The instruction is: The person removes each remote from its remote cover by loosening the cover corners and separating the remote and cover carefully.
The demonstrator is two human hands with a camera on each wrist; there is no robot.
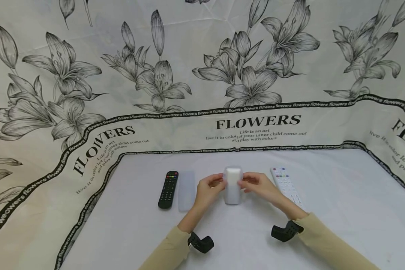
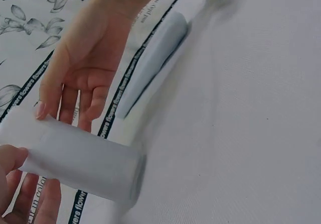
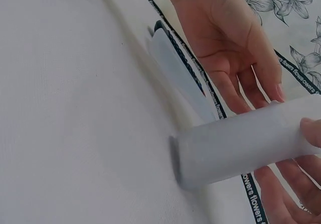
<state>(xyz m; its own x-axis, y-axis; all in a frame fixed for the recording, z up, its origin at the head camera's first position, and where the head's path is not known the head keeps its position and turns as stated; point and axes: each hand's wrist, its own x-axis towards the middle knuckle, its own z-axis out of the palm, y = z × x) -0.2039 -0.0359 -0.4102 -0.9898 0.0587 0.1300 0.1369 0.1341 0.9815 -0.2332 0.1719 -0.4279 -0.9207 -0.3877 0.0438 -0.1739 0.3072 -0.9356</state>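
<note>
Between both hands is a white remote (image 1: 234, 174), its plain side facing up, with a translucent sleeve (image 1: 233, 195) around it. My left hand (image 1: 207, 193) pinches its left edge between thumb and fingers. From the other edge, my right hand (image 1: 264, 188) pinches it the same way. In the left wrist view the sleeve (image 2: 90, 156) slants with its near end close over the table. The right wrist view shows the sleeved part (image 3: 235, 143) and both thumbs at the upper part. Any buttons are hidden on the far side.
A black remote (image 1: 168, 189) lies left on the white table (image 1: 138, 240), with a flat translucent sleeve (image 1: 187, 191) beside it. Right of the hands lies a white remote with buttons (image 1: 285, 183), partly behind the right forearm. A flower-print cloth (image 1: 175, 131) rises at the back.
</note>
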